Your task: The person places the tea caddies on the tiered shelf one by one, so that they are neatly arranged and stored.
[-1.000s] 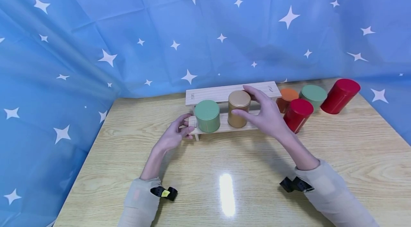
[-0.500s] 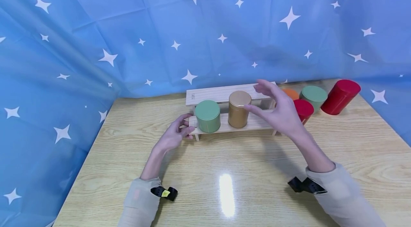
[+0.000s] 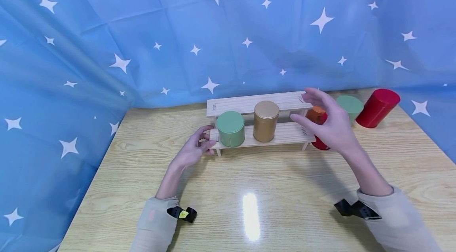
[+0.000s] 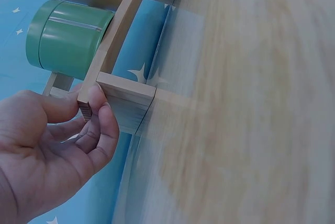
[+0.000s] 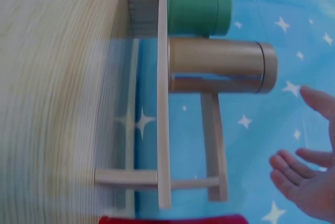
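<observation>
A two-step wooden rack [image 3: 288,132] stands near the back of the table. On its lower step, a green canister [image 3: 230,128] and a taller gold canister [image 3: 265,121] stand upright side by side. My left hand [image 3: 192,147] pinches the left end of that step; in the left wrist view, thumb and fingers [image 4: 107,135] close on the board's end. Over the rack's right end hovers my right hand [image 3: 329,123], fingers spread and holding nothing. It partly covers a red canister [image 3: 319,143] and an orange canister [image 3: 315,114]. The right wrist view shows it apart from the gold canister [image 5: 220,64].
Right of the rack, another green canister [image 3: 349,106] stands beside a tall red canister [image 3: 378,107]. A blue star-printed cloth [image 3: 228,30] hangs behind and left of the wooden table [image 3: 199,212]. The rack's upper step [image 3: 249,103] lies behind the canisters.
My right hand has come off the gold canister and moved right, toward the red and orange canisters. The gold canister stays on the lower step. My left hand keeps its place.
</observation>
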Tool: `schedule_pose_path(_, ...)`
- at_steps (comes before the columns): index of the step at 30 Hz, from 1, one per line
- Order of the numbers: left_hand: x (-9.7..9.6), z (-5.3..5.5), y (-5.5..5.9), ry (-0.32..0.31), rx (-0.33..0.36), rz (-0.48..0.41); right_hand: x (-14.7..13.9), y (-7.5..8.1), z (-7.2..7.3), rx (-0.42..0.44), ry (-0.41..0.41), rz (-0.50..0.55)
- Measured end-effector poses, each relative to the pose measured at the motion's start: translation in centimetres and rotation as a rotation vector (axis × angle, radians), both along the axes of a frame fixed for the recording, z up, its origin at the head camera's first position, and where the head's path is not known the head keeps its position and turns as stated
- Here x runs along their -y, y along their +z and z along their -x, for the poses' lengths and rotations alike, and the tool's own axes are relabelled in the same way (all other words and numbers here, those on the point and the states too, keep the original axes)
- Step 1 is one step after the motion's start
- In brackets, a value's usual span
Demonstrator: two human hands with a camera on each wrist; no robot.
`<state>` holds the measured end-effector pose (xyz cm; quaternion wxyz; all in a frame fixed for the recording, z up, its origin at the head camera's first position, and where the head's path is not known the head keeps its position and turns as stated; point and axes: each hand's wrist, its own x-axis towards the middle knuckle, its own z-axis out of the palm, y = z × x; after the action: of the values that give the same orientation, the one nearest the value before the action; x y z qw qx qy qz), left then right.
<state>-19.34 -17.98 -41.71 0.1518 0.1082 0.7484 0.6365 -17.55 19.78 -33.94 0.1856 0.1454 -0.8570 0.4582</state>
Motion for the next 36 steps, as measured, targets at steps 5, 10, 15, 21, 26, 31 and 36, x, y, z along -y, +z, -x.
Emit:
schedule_pose_path(5, 0.0, 0.0, 0.0, 0.005, 0.001, -0.009, -1.5, -0.1, -0.3, 0.015, -0.031, -0.013)
schedule_pose_path(10, 0.1, 0.0, 0.0, 0.009, 0.001, -0.012, -2.9, -0.3, -0.6, 0.022, -0.065, -0.035)
schedule_pose_path(15, 0.1, 0.0, 0.0, 0.019, 0.002, -0.011, -4.2, -0.7, -0.8, 0.044, -0.093, -0.051)
schedule_pose_path(21, 0.0, 0.0, -0.1, 0.025, 0.007, -0.008, -5.5, -1.0, -0.9, 0.023, -0.110, -0.077)
schedule_pose_path(26, 0.1, 0.0, -0.2, 0.018, 0.001, -0.012, -6.5, -1.2, -1.0, 0.057, -0.130, -0.124)
schedule_pose_path(31, 0.1, 0.0, -0.2, 0.010, -0.010, -0.014, -7.2, -1.5, -1.0, 0.082, -0.127, -0.158)
schedule_pose_path(36, 0.0, 0.1, -0.2, 0.010, -0.008, -0.018, -7.9, -2.1, -0.6, 0.111, -0.117, -0.167)
